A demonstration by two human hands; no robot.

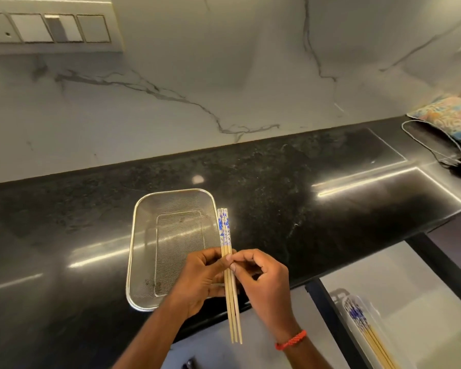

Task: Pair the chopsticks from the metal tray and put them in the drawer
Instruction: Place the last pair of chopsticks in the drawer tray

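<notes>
**A:** Hands, quick. What's each doing?

**B:** The left hand (200, 278) has its fingers curled round a small bundle of pale wooden chopsticks with blue-and-white patterned tops (225, 227), wrapping them from the left. The right hand (264, 278) pinches the same bundle mid-shaft with thumb and forefinger tips (232, 267), its other fingers loosely bent behind.

**A:** How many sticks?

**B:** Two or three, can't tell, they're pressed together. The patterned ends stick out beyond the fingers, away from the person. The plain tips run back past both palms toward the wrists.

**A:** Tray?

**B:** A rectangular silver wire-mesh tray (133, 235) sits on the glossy black speckled countertop (277, 169), just left of the fingers and partly under the left hand. The patterned ends line up with its right rim. Touching or not, can't tell.

**A:** Drawer?

**B:** A white open drawer (423, 302) sits below the counter edge, well to the right of the right hand's fingers and nearer the person. Stored chopsticks (370, 334) of the same look lie in it inside a clear plastic holder (374, 315), patterned ends pointing away.

**A:** Anything else?

**B:** There's a red braided wristband (290, 340) on the right wrist. Far beyond the fingers is a white grey-veined marble wall (224, 75) with a switch-and-socket panel (48, 27) at upper left. A colourful patterned fabric pouch (447, 115) lies at the counter's far right.
</notes>
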